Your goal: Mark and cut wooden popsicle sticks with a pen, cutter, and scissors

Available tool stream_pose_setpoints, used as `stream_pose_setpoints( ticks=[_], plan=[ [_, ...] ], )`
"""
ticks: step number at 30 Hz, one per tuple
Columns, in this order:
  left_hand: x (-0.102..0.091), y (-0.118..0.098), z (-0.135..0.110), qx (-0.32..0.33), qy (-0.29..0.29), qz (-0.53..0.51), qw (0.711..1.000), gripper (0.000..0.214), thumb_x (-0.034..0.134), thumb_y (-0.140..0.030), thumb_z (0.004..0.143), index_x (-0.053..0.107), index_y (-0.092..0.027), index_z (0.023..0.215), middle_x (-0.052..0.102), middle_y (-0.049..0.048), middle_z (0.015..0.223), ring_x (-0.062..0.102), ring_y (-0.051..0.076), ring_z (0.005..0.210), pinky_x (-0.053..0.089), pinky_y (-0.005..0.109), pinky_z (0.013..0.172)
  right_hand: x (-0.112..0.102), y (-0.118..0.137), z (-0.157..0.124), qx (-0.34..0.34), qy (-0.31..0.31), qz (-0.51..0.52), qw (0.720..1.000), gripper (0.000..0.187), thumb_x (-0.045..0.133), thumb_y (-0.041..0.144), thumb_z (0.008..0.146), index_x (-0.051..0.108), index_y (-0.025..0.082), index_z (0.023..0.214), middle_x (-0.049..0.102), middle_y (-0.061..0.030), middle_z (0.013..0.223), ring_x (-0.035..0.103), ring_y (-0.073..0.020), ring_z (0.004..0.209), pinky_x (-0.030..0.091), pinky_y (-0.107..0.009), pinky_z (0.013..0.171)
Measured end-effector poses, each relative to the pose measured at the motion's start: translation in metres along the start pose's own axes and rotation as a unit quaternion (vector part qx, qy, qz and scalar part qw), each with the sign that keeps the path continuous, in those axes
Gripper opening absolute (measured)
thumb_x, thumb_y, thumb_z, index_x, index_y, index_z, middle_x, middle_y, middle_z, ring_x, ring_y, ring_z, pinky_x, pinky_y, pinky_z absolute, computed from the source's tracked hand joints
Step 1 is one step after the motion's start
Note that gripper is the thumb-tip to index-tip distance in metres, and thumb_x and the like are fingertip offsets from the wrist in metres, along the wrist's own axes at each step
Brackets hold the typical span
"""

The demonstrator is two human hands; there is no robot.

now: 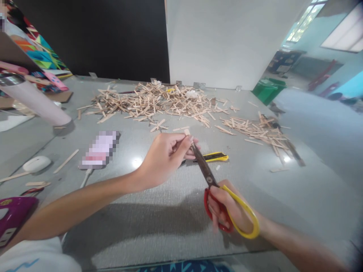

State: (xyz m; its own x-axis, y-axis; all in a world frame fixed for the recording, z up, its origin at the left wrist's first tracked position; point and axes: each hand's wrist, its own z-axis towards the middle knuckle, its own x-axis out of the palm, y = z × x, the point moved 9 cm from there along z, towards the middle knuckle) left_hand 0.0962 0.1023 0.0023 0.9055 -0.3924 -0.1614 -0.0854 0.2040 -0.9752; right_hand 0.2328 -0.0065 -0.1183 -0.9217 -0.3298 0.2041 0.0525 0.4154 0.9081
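Observation:
Between the thumb and fingers of my left hand (167, 156) is a small piece of wooden craft stick (186, 132), its pale end showing above the thumb. My right hand (227, 204) grips a pair of scissors (203, 164) by its handles, one loop red and the other yellow. The dark blades point up and left, with their tips at the stick and the left fingertips. How far the blades are parted at the tip is hidden by the fingers. Behind the blades, a yellow and black utility knife (217, 156) lies on the table.
A large heap of craft sticks (147, 102) spreads along the back; a smaller pile (255, 130) lies to the right. At left are a phone (99, 149) on a cable, a white mouse-shaped object (36, 164), a pale bottle (36, 100) and a purple device (17, 215).

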Motion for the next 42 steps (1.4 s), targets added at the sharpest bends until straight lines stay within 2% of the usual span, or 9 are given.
stream_pose_setpoints(
  ticks=[7, 12, 17, 21, 25, 31, 36, 39, 42],
  plan=[
    [-0.001, 0.000, 0.001, 0.001, -0.006, -0.031, 1.000, 0.035, 0.063, -0.043, 0.114, 0.079, -0.014, 0.103, 0.088, 0.0125, 0.112, 0.088, 0.023, 0.092, 0.075, 0.033, 0.089, -0.010, -0.002, -0.003, 0.034, -0.044, -0.093, 0.994, 0.079, 0.059, 0.091, 0.092, 0.044, 0.026, 0.048, 0.036, 0.0042, 0.034, 0.047, -0.0109, 0.029, 0.032, -0.020, 0.032],
    [0.001, 0.000, 0.003, 0.009, 0.017, -0.016, 1.000, 0.035, 0.062, -0.043, 0.114, 0.079, -0.016, 0.102, 0.088, 0.0110, 0.106, 0.088, 0.024, 0.092, 0.075, 0.035, 0.086, -0.002, -0.009, -0.005, 0.022, 0.001, -0.011, 1.000, 0.080, 0.054, 0.090, 0.096, 0.040, 0.027, 0.049, 0.033, 0.0061, 0.033, 0.042, -0.0106, 0.025, 0.031, -0.021, 0.030],
    [-0.004, -0.011, 0.001, 0.037, 0.046, 0.076, 0.995, 0.035, 0.060, -0.042, 0.114, 0.078, -0.019, 0.094, 0.088, 0.0089, 0.104, 0.088, 0.025, 0.091, 0.073, 0.033, 0.082, 0.001, -0.002, -0.008, 0.007, 0.022, -0.039, 0.999, 0.084, 0.056, 0.088, 0.099, 0.034, 0.027, 0.045, 0.029, 0.0061, 0.031, 0.038, -0.0086, 0.025, 0.025, -0.020, 0.030],
    [-0.010, -0.022, 0.003, 0.074, 0.084, 0.195, 0.974, 0.039, 0.058, -0.040, 0.112, 0.080, -0.021, 0.086, 0.086, 0.0071, 0.092, 0.086, 0.024, 0.085, 0.067, 0.030, 0.073, 0.001, 0.001, -0.010, 0.023, 0.021, -0.051, 0.998, 0.084, 0.058, 0.090, 0.096, 0.033, 0.028, 0.045, 0.027, 0.0066, 0.032, 0.035, -0.0086, 0.025, 0.023, -0.021, 0.030],
    [-0.016, -0.022, 0.010, 0.066, 0.126, 0.200, 0.969, 0.039, 0.065, -0.044, 0.109, 0.081, -0.022, 0.081, 0.086, 0.0071, 0.091, 0.084, 0.023, 0.079, 0.066, 0.029, 0.073, 0.000, 0.000, -0.008, 0.031, 0.035, -0.046, 0.998, 0.082, 0.060, 0.087, 0.096, 0.036, 0.028, 0.046, 0.028, 0.0069, 0.032, 0.034, -0.0086, 0.024, 0.017, -0.022, 0.028],
    [-0.011, -0.011, 0.015, -0.031, 0.177, 0.047, 0.983, 0.048, 0.066, -0.054, 0.109, 0.081, -0.020, 0.079, 0.087, 0.0116, 0.100, 0.086, 0.024, 0.089, 0.073, 0.033, 0.079, -0.002, 0.004, -0.003, -0.013, 0.055, -0.038, 0.998, 0.080, 0.058, 0.086, 0.100, 0.044, 0.025, 0.050, 0.035, 0.0061, 0.036, 0.042, -0.0090, 0.029, 0.031, -0.020, 0.032],
    [-0.007, 0.001, 0.018, -0.105, 0.170, -0.057, 0.978, 0.040, 0.067, -0.052, 0.111, 0.080, -0.014, 0.104, 0.086, 0.0135, 0.095, 0.086, 0.024, 0.081, 0.074, 0.036, 0.076, -0.007, 0.011, 0.000, -0.023, 0.014, -0.071, 0.997, 0.082, 0.058, 0.094, 0.093, 0.047, 0.024, 0.053, 0.040, 0.0045, 0.038, 0.046, -0.0096, 0.031, 0.038, -0.020, 0.035],
    [-0.007, 0.001, 0.019, -0.102, 0.170, -0.068, 0.978, 0.036, 0.072, -0.049, 0.109, 0.079, -0.014, 0.103, 0.086, 0.0134, 0.096, 0.086, 0.023, 0.085, 0.074, 0.035, 0.078, -0.009, 0.012, 0.000, -0.014, -0.001, -0.083, 0.996, 0.083, 0.059, 0.096, 0.092, 0.046, 0.024, 0.052, 0.041, 0.0037, 0.037, 0.047, -0.0098, 0.031, 0.037, -0.019, 0.034],
    [-0.007, -0.002, 0.019, -0.078, 0.177, -0.044, 0.980, 0.023, 0.083, -0.036, 0.102, 0.079, -0.015, 0.107, 0.087, 0.0106, 0.098, 0.086, 0.023, 0.089, 0.075, 0.035, 0.081, -0.010, 0.013, 0.000, -0.015, -0.002, -0.083, 0.996, 0.083, 0.059, 0.096, 0.092, 0.046, 0.024, 0.051, 0.042, 0.0038, 0.038, 0.046, -0.0094, 0.031, 0.040, -0.020, 0.036]
  ],
)
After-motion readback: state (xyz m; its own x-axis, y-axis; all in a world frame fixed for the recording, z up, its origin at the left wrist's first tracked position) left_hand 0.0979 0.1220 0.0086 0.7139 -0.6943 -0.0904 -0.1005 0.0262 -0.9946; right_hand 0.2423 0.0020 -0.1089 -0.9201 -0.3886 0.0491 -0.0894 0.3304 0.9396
